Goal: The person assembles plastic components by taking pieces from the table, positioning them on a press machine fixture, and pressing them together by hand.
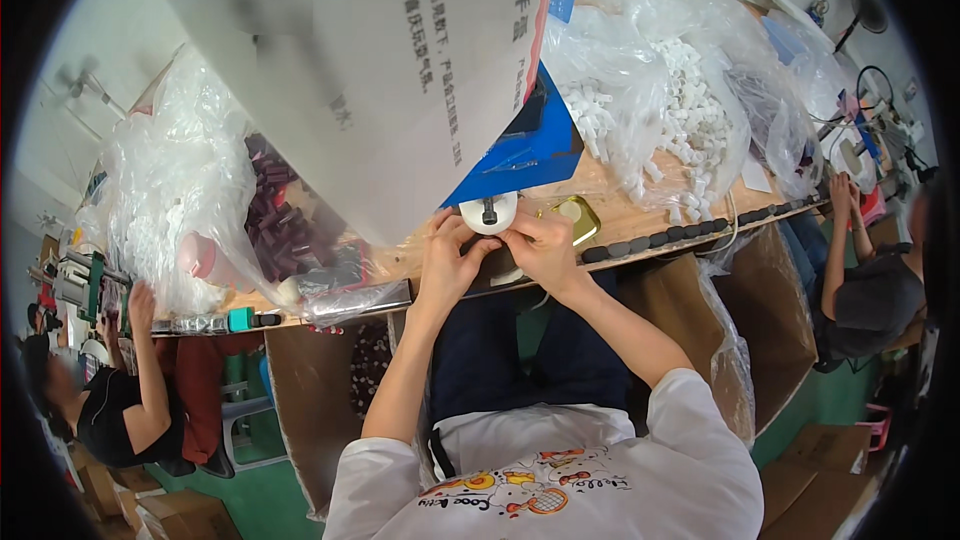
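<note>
My left hand (pixel 452 255) and my right hand (pixel 540 245) meet at the front edge of a wooden workbench (pixel 610 215). Both pinch a small dark part (pixel 488 211) set into a round white plastic piece (pixel 488 212) that stands on the bench just above my fingers. My fingers are curled closed around it from both sides. A shiny gold-coloured flat object (pixel 578 217) lies on the bench just right of my right hand.
A large white printed carton (pixel 350 50) and a blue sheet (pixel 525 145) hang over the bench. Clear bags hold white parts (pixel 670 110) at right and dark parts (pixel 280 225) at left. A row of black pieces (pixel 680 235) lines the edge. Other people sit at left (pixel 120 400) and right (pixel 870 290).
</note>
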